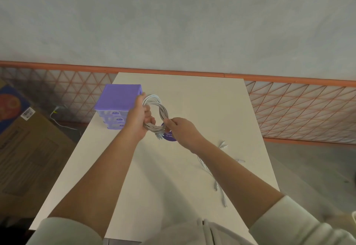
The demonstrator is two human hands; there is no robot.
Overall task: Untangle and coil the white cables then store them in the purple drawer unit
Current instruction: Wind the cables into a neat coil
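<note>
A coil of white cable (160,107) is held upright above the white table (202,98). My left hand (137,119) grips the coil's left side, fingers curled through the ring. My right hand (182,129) pinches the coil's lower right edge. The cable's plug ends hang below the coil. The purple drawer unit (119,103) stands on the table's left edge just left of my left hand, with its three clear drawers closed. More loose white cables (217,175) lie on the table to the right, partly hidden under my right forearm.
A round purple sticker (170,137) lies on the table beneath my hands. A cardboard box (28,156) sits on the floor to the left, with a white cord near the wall. An orange lattice barrier (298,109) runs behind the table.
</note>
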